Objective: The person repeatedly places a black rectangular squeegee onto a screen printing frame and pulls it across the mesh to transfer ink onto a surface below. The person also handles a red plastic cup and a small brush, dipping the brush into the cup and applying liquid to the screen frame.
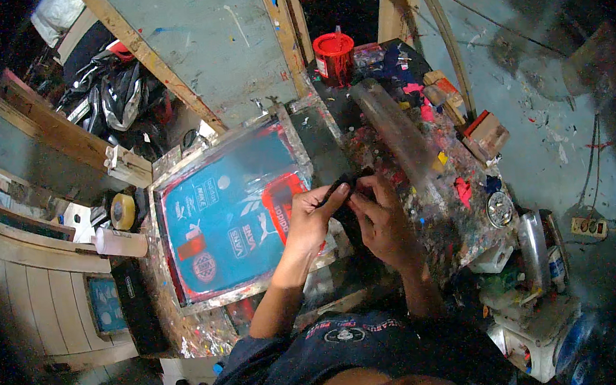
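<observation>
In front of my chest, my left hand [316, 217] and my right hand [384, 223] are close together, fingers closed in a pinch on a dark piece of cloth [345, 184]. Part of the cloth hangs down between the hands. Just left of them lies a screen-printing frame [219, 301] with a blue mesh [199, 190] bearing several pale designs. Red ink [283, 202] covers one patch of the mesh beside my left hand. A smaller red patch [191, 246] is near the frame's left side.
A red paint bucket [334, 59] stands at the back of the paint-spattered table [440, 215]. A blurred, translucent strip [397, 127] lies right of my hands. A tape roll [123, 211] and a pale bottle [120, 242] are at the left. A power socket [589, 227] is at the far right.
</observation>
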`<act>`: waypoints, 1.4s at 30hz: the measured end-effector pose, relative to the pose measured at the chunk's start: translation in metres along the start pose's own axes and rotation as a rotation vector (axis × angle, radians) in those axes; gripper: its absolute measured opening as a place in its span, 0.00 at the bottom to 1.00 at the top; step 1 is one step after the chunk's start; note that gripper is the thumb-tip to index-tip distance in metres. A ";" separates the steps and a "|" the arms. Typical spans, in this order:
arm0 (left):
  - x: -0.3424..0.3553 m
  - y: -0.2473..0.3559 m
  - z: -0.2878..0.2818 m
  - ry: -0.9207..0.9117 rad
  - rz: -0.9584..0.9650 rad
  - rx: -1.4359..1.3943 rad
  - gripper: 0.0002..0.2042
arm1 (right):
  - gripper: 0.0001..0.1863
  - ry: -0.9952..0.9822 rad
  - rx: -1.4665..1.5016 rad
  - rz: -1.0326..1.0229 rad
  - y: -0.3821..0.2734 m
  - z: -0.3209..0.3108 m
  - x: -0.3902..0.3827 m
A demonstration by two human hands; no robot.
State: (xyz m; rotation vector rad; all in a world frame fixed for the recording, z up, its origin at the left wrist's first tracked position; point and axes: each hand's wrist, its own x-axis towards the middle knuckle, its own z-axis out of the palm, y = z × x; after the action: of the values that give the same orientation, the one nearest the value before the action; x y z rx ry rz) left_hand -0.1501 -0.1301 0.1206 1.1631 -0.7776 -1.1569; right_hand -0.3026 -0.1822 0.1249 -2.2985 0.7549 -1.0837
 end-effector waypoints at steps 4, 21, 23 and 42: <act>-0.005 -0.011 -0.008 0.052 0.100 -0.165 0.09 | 0.12 0.052 -0.060 -0.090 -0.006 0.011 -0.001; -0.052 0.026 -0.043 0.240 0.194 -0.124 0.13 | 0.17 -0.036 -0.197 -0.266 -0.061 0.007 0.005; -0.055 0.031 -0.029 0.292 0.214 -0.037 0.12 | 0.15 -0.028 -0.227 -0.276 -0.064 0.012 0.006; -0.039 0.030 -0.057 0.497 0.319 -0.176 0.08 | 0.33 -0.148 1.343 0.266 -0.033 0.042 -0.006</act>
State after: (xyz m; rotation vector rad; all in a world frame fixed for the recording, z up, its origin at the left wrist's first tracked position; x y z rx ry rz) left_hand -0.0992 -0.0771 0.1381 1.0704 -0.4447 -0.6188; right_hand -0.2631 -0.1461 0.1178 -1.0651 0.1169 -0.8442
